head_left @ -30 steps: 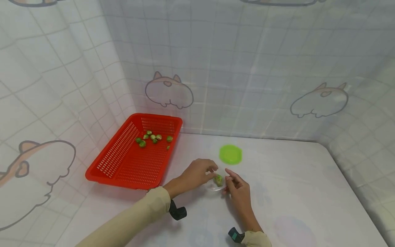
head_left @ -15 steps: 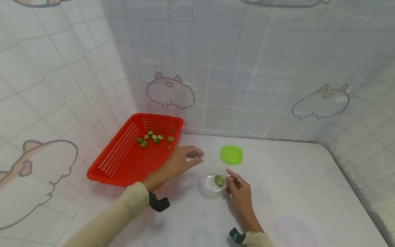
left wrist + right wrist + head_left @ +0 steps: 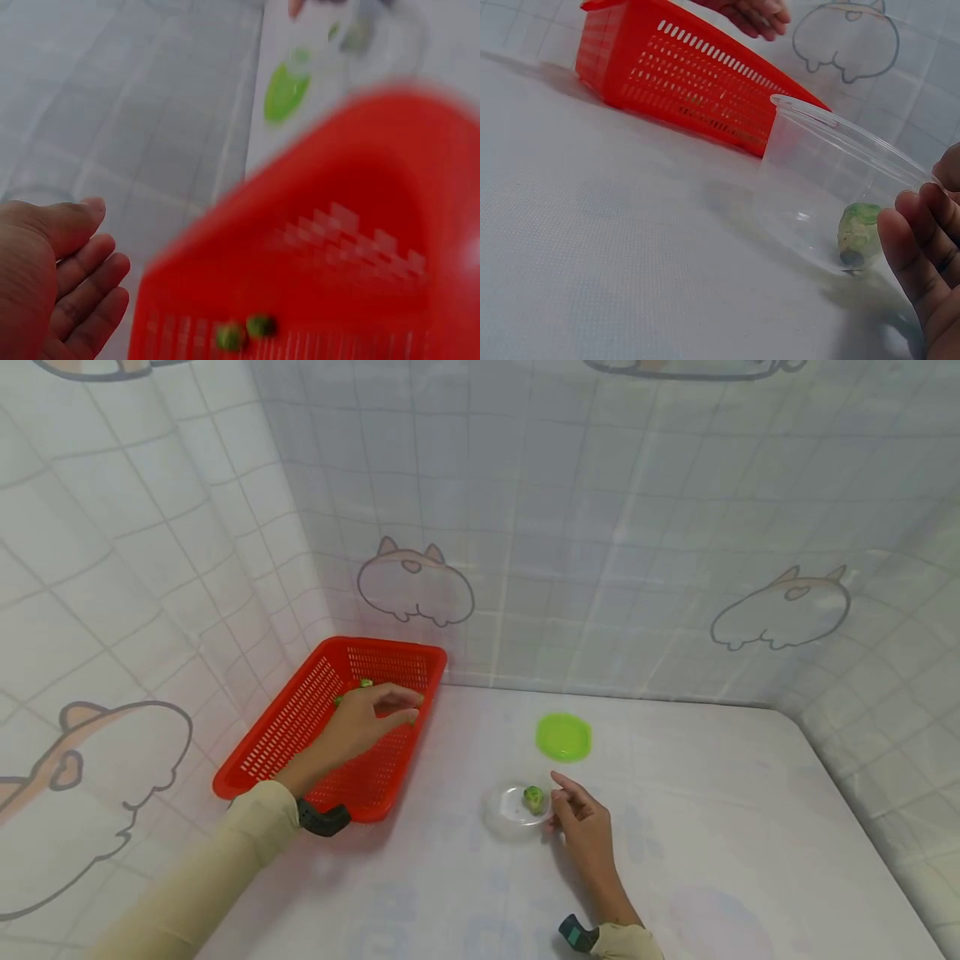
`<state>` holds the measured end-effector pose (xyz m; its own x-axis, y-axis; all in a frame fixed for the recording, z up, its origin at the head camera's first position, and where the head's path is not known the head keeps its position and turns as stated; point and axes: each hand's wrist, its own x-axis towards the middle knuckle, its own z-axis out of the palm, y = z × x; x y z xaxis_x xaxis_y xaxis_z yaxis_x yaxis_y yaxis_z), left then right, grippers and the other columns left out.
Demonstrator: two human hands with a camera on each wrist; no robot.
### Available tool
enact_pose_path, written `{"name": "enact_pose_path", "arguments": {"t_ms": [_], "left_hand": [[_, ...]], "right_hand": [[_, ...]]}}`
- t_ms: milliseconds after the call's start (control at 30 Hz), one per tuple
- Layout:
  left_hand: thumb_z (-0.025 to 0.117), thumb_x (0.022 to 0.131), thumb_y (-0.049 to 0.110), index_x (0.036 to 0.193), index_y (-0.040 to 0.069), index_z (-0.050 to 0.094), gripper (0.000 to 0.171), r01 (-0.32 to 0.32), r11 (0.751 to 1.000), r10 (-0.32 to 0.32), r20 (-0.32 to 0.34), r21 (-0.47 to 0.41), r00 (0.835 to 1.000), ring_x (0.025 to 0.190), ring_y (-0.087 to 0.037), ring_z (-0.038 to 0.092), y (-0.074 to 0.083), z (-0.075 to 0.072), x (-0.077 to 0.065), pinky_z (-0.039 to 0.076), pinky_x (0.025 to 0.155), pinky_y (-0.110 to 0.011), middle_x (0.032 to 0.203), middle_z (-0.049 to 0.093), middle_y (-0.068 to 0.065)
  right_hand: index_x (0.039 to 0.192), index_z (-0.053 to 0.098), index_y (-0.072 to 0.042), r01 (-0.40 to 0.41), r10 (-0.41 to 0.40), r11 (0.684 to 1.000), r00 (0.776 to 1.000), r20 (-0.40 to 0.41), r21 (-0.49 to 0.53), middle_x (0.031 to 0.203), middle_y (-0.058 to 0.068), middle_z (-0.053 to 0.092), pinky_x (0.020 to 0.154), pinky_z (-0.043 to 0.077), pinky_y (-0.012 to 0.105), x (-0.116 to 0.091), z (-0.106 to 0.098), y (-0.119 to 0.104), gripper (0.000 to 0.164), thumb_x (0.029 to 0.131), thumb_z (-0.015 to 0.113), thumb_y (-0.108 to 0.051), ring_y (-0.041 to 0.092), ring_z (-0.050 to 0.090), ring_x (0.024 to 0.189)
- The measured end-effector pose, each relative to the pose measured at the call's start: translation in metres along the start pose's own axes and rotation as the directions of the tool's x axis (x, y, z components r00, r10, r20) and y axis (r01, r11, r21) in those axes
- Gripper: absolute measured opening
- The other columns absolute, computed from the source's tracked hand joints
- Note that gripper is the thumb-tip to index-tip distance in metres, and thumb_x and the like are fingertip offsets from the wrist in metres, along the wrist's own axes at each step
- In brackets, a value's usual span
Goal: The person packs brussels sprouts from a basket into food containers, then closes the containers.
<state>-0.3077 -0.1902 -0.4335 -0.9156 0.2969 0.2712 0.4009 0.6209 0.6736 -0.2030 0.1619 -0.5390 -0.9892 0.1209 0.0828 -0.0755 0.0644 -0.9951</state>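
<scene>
My left hand point(image 3: 356, 722) is over the red basket point(image 3: 375, 785), fingers loosely bent, thumb apart from them and nothing between. Brussels sprouts point(image 3: 231, 337) lie in that basket; in the head view the hand hides most of them. On the table, a clear round plastic bowl point(image 3: 510, 807) has a single Brussels sprout point(image 3: 534, 799) inside, near its right side. My right hand point(image 3: 585, 827) holds the bowl at its right edge, fingertips point(image 3: 896, 232) against the outer wall and another digit up at the rim. The bowl looks slightly tilted in the right wrist view.
A flat bright green round dish point(image 3: 564, 737) lies behind the bowl. White sheeting point(image 3: 585, 568) with a grid and animal drawings rises at the back and both sides of the white table point(image 3: 712, 802).
My left hand has gone from the sprout at the bowl, back leftward to over the basket, holding nothing. The sprout stays in the bowl. My right hand keeps its place at the bowl's edge.
</scene>
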Motion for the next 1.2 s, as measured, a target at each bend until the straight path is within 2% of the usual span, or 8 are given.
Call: {"name": "enact_pose_path", "arguments": {"t_ms": [200,367,633,733,900,1067,1200], "left_hand": [[0.075,0.091,0.037,0.120,0.020,0.071,0.034,0.030,0.998,-0.029,-0.033,0.055,0.999,0.106,-0.016,0.069,-0.030,-0.019,0.002,0.058,0.088,-0.038,0.115,0.073,0.002],[0.076,0.091,0.036,0.119,0.018,0.071,0.034,0.063,0.995,-0.061,-0.031,0.072,0.998,0.106,-0.019,0.069,-0.053,-0.028,0.006,0.058,0.087,-0.040,0.115,0.073,0.000],[0.074,0.094,0.029,0.124,0.008,0.068,0.037,0.142,0.981,-0.142,-0.004,0.135,0.990,0.115,-0.030,0.065,-0.089,-0.042,0.007,0.054,0.095,-0.050,0.123,0.069,-0.010],[0.073,0.094,0.031,0.126,0.008,0.067,0.039,0.177,0.974,-0.182,0.022,0.143,0.983,0.117,-0.032,0.063,-0.099,-0.047,0.008,0.052,0.096,-0.053,0.127,0.068,-0.013],[0.071,0.094,0.037,0.131,0.008,0.064,0.048,0.219,0.965,-0.230,0.057,0.147,0.972,0.119,-0.033,0.059,-0.115,-0.052,0.010,0.050,0.099,-0.054,0.130,0.065,-0.015],[0.070,0.096,0.028,0.134,0.003,0.061,0.046,0.219,0.955,-0.235,0.063,0.199,0.970,0.120,-0.035,0.059,-0.131,-0.051,0.012,0.050,0.099,-0.055,0.130,0.065,-0.018],[0.070,0.096,0.023,0.134,0.001,0.060,0.046,0.222,0.953,-0.240,0.067,0.207,0.968,0.120,-0.038,0.059,-0.141,-0.048,0.017,0.049,0.100,-0.057,0.130,0.064,-0.021]], "right_hand": [[0.133,0.065,-0.005,-0.020,0.020,1.000,1.000,-0.001,-0.001,0.096,0.027,0.065,0.064,0.058,0.029,0.000,0.000,0.000,0.033,0.100,0.061,-0.005,0.026,0.064,0.069],[0.133,0.065,-0.006,-0.031,0.031,1.000,1.000,-0.003,0.003,0.096,0.027,0.065,0.064,0.058,0.029,0.001,0.000,0.001,0.033,0.100,0.060,-0.006,0.023,0.063,0.069],[0.133,0.064,-0.007,-0.040,0.040,0.999,0.999,0.007,0.016,0.099,0.025,0.065,0.064,0.056,0.024,0.002,0.000,0.002,0.034,0.100,0.060,-0.006,0.018,0.062,0.067],[0.133,0.064,-0.007,-0.042,0.042,0.999,0.999,0.008,0.019,0.098,0.025,0.065,0.063,0.056,0.025,0.002,0.000,0.003,0.033,0.100,0.060,-0.006,0.019,0.062,0.067],[0.132,0.065,-0.006,-0.042,0.042,0.999,0.999,0.004,0.010,0.093,0.023,0.065,0.063,0.056,0.025,0.002,0.000,0.001,0.033,0.100,0.060,-0.005,0.020,0.063,0.066],[0.132,0.065,-0.006,-0.046,0.046,0.999,0.999,0.004,0.009,0.090,0.021,0.065,0.063,0.056,0.025,0.002,0.001,-0.001,0.032,0.100,0.060,-0.005,0.021,0.063,0.066],[0.132,0.065,-0.006,-0.043,0.044,0.999,0.999,-0.004,0.004,0.088,0.019,0.065,0.063,0.056,0.024,0.002,0.000,-0.001,0.032,0.100,0.061,-0.005,0.021,0.063,0.066]]}}
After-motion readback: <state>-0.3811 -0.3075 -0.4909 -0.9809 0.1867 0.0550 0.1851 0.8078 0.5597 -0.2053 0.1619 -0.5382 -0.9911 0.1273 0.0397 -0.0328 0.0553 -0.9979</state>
